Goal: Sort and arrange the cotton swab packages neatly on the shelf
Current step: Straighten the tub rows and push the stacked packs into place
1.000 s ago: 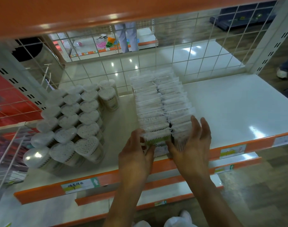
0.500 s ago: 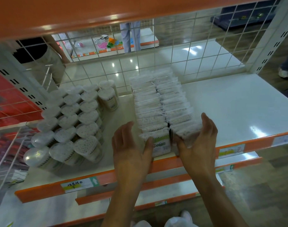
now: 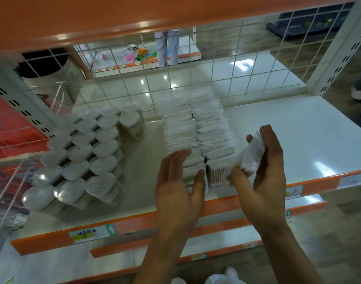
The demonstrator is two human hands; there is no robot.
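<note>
Two rows of clear bagged cotton swab packages (image 3: pixel 196 128) stand upright on the white shelf (image 3: pixel 298 136), running from the wire back toward the front edge. My right hand (image 3: pixel 261 177) grips one swab package (image 3: pixel 254 154), lifted and tilted at the right front of the rows. My left hand (image 3: pixel 179 187) has straight fingers resting against the front package of the left row (image 3: pixel 193 162), its thumb at that package's face.
Round and heart-shaped clear tubs of swabs (image 3: pixel 83 158) fill the shelf's left part. A wire grid (image 3: pixel 216 74) backs the shelf, an orange shelf (image 3: pixel 134 15) hangs overhead, and an orange price rail (image 3: pixel 118 228) lines the front. A person's legs (image 3: pixel 168 48) stand beyond the grid.
My right hand has pulled a package out of the right row's front and lifted it to the right. My left hand has moved in against the left row's front.
</note>
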